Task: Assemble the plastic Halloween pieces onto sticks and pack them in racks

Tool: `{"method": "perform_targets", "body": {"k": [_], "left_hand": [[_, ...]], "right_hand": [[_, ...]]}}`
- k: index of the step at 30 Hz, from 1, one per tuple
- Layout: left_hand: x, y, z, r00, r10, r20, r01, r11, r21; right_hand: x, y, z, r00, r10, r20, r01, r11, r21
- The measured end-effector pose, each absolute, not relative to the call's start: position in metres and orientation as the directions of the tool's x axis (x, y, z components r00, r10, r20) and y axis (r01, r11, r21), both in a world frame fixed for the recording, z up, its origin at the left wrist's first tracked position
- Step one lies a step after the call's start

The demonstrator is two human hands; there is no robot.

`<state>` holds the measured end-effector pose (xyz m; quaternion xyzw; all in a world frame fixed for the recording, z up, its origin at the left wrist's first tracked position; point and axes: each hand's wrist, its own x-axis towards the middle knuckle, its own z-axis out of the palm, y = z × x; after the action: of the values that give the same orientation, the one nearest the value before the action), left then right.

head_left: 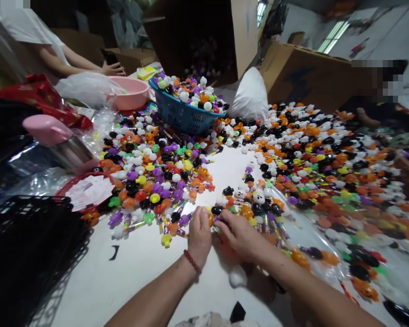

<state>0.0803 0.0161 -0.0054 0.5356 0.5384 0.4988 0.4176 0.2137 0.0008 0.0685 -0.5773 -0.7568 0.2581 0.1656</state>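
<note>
My left hand [200,238], with a red bead bracelet on its wrist, has its fingers pressed together at the middle of the white table [88,277]. What it holds, if anything, is hidden behind the fingers. Close by on the right, the fingers of my right hand [236,234] are bent and closed at a small cluster of figure-topped sticks. An orange topper [211,219] and a black topper [216,210] show in the gap between the hands. More sticks with white, black and orange toppers [258,196] lie just beyond the right hand, partly on clear plastic.
Heaps of toppers [157,181] spread left and right. A blue basket [187,119] of them stands behind, near cardboard boxes [303,75] and a white bag [250,95]. At left are a black crate [30,254], red basket [65,185] and pink-lidded flask [68,147]. Two other people are nearby.
</note>
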Motion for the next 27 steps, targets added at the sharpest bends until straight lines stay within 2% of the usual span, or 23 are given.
{"method": "perform_targets", "body": {"k": [3, 4, 7, 9, 11, 13, 15, 17, 22, 25, 27], "left_hand": [[0.083, 0.008, 0.000, 0.072, 0.977, 0.200, 0.221, -0.211, 0.952], [0.083, 0.007, 0.001, 0.085, 0.963, 0.257, 0.233, -0.270, 0.934], [0.080, 0.005, 0.002, -0.009, 0.899, 0.439, 0.234, -0.425, 0.875], [0.077, 0.003, 0.003, -0.044, 0.811, 0.584, 0.226, -0.561, 0.796], [0.074, -0.001, 0.006, 0.009, 0.672, 0.741, 0.221, -0.724, 0.653], [0.072, -0.007, 0.010, 0.057, 0.564, 0.824, 0.218, -0.812, 0.541], [0.070, -0.011, 0.012, 0.061, 0.548, 0.834, 0.236, -0.820, 0.521], [0.068, -0.011, 0.010, 0.059, 0.564, 0.824, 0.264, -0.805, 0.532], [0.064, 0.000, -0.004, 0.098, 0.560, 0.823, 0.304, -0.804, 0.511], [0.063, 0.007, -0.010, 0.075, 0.544, 0.836, 0.327, -0.805, 0.495], [0.064, 0.011, -0.013, 0.055, 0.513, 0.857, 0.318, -0.822, 0.472]], "right_hand": [[0.255, 0.005, 0.082, -0.297, 0.953, -0.066, 0.800, 0.211, -0.561], [0.269, 0.007, 0.087, -0.288, 0.957, -0.030, 0.838, 0.237, -0.492], [0.288, 0.014, 0.098, -0.309, 0.925, 0.223, 0.923, 0.348, -0.164], [0.274, 0.021, 0.100, -0.408, 0.862, 0.302, 0.893, 0.445, -0.063], [0.243, 0.031, 0.095, -0.567, 0.785, 0.248, 0.787, 0.606, -0.117], [0.208, 0.047, 0.083, -0.748, 0.638, 0.184, 0.610, 0.769, -0.192], [0.179, 0.069, 0.067, -0.865, 0.478, 0.154, 0.449, 0.873, -0.193], [0.160, 0.090, 0.048, -0.907, 0.408, 0.108, 0.385, 0.905, -0.181], [0.134, 0.108, 0.011, -0.863, 0.503, 0.043, 0.502, 0.864, -0.034], [0.125, 0.108, 0.009, -0.852, 0.522, 0.029, 0.521, 0.852, -0.044], [0.132, 0.116, 0.020, -0.820, 0.572, 0.026, 0.565, 0.817, -0.117]]}}
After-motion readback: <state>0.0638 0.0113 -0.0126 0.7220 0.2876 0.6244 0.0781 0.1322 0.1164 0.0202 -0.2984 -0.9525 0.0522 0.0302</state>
